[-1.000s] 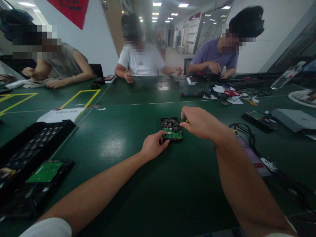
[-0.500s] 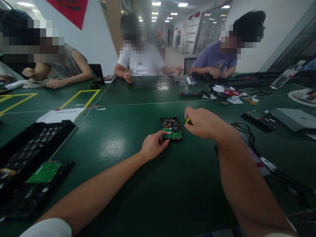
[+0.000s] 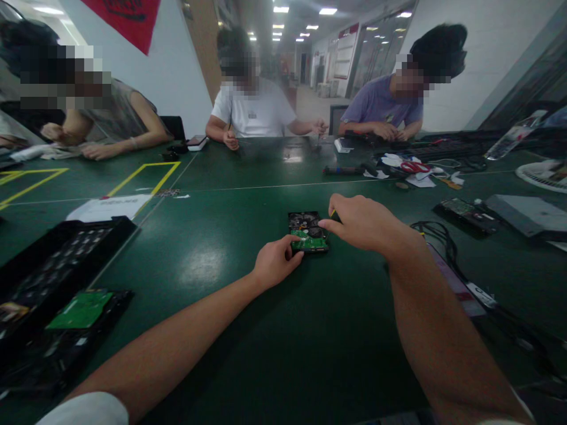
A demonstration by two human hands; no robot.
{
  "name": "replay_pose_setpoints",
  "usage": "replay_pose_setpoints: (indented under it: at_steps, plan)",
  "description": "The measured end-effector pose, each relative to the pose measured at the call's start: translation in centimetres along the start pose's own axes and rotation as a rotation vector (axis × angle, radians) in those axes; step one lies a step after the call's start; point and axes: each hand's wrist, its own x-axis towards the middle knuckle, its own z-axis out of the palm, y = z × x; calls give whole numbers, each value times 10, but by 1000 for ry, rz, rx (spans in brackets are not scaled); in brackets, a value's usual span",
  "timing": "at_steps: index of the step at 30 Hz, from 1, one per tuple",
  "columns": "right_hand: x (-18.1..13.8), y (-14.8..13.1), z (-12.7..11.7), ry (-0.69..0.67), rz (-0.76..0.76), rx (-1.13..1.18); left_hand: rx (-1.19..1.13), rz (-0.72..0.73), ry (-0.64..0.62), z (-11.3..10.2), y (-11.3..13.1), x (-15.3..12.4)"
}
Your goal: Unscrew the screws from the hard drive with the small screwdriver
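Note:
A black hard drive (image 3: 308, 231) lies board-up on the green table, its small green circuit board facing me. My left hand (image 3: 275, 262) grips its near left corner with thumb and fingers closed on the edge. My right hand (image 3: 361, 223) is closed around a small tool with a yellow and black handle, mostly hidden in the fist, its thumb reaching over the drive's right edge.
Black trays (image 3: 53, 265) with a green circuit board (image 3: 80, 309) sit at my left. Cables (image 3: 443, 236) and a labelled strip run beside my right arm. Another drive (image 3: 467, 212), a grey box (image 3: 527, 213) and scissors (image 3: 414, 167) lie further right. Three people work across the table.
My right hand drew back to the right off the drive, then came back left so its thumb is over the drive's right edge. The left hand and drive stayed put.

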Motion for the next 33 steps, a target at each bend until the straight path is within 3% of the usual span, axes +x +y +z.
replay_pose_setpoints:
  at_steps: [6,15,23,33]
  plan:
    - [-3,3,-1,-69,-61,74,12,0,2,1,-2,0]
    - [3,9,4,-1,79,-24,25,12,-3,-1,-1,0]
    - [1,8,3,-50,-24,86,12,19,11,2,-4,0]
    - [4,9,5,15,84,-29,12,12,0,1,-3,0]
